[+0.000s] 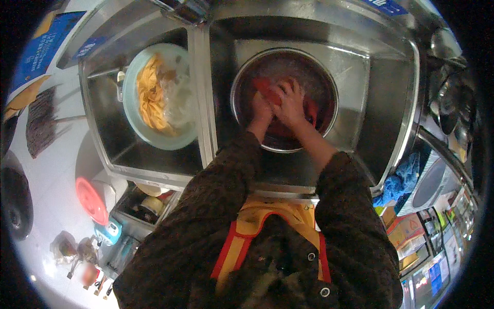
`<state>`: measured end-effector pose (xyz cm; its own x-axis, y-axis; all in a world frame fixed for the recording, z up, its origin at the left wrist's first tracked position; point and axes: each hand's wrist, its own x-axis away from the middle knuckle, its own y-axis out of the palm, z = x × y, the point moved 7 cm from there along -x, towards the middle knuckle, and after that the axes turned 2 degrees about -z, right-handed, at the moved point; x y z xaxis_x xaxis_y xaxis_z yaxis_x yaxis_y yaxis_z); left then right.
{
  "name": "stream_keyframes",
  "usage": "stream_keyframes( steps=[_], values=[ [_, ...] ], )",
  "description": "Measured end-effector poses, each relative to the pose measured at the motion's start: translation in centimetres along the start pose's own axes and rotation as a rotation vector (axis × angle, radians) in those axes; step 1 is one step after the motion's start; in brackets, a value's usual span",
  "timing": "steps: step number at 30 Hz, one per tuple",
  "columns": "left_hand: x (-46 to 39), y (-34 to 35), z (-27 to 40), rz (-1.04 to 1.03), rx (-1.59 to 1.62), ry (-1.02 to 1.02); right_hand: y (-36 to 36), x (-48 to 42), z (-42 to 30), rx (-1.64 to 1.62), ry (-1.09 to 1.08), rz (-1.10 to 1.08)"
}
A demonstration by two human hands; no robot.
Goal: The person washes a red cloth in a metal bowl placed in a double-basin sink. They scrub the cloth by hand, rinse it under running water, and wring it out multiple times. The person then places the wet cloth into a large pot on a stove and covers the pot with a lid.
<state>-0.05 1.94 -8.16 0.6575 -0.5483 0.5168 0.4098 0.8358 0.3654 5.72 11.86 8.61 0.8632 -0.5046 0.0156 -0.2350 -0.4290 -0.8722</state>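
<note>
Both my hands are inside a round metal basin [335,112] that stands in the right sink and holds dark reddish liquid. My left hand [263,106] grips a wet red cloth [263,85] from its left side. Over the same cloth, my right hand [291,102] presses with bent fingers, close against the left. Another patch of red shows to the right of my right wrist. The liquid and my hands hide the rest of the cloth.
The left sink holds a pale green basin [131,112] with a yellow cloth [152,96] and cloudy water. A steel divider [204,100] separates the sinks. A blue towel [401,179] hangs at the right. Left are a pink basin [92,201] and a mop head [40,119].
</note>
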Motion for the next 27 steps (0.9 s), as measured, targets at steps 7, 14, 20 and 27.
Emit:
stream_keyframes(
  steps=[7, 14, 20, 27],
  values=[
    [3.1, 4.2, 6.9, 0.131, -0.486, -0.035, 3.3, -7.1, 4.6, 0.008, 0.379, -0.234],
    [8.0, 7.7, 13.7, 0.286, 0.254, -0.177, 0.0, -2.9, 12.3, -0.651, 0.403, -0.022],
    [6.1, 5.3, 5.6, 0.183, -0.031, -0.099, 0.1, 1.9, 3.4, -0.228, 0.034, -0.021],
    [5.8, 5.3, 5.6, 0.085, -0.592, -0.007, 2.9, -3.9, 4.9, -0.073, 0.451, -0.299]
  ],
)
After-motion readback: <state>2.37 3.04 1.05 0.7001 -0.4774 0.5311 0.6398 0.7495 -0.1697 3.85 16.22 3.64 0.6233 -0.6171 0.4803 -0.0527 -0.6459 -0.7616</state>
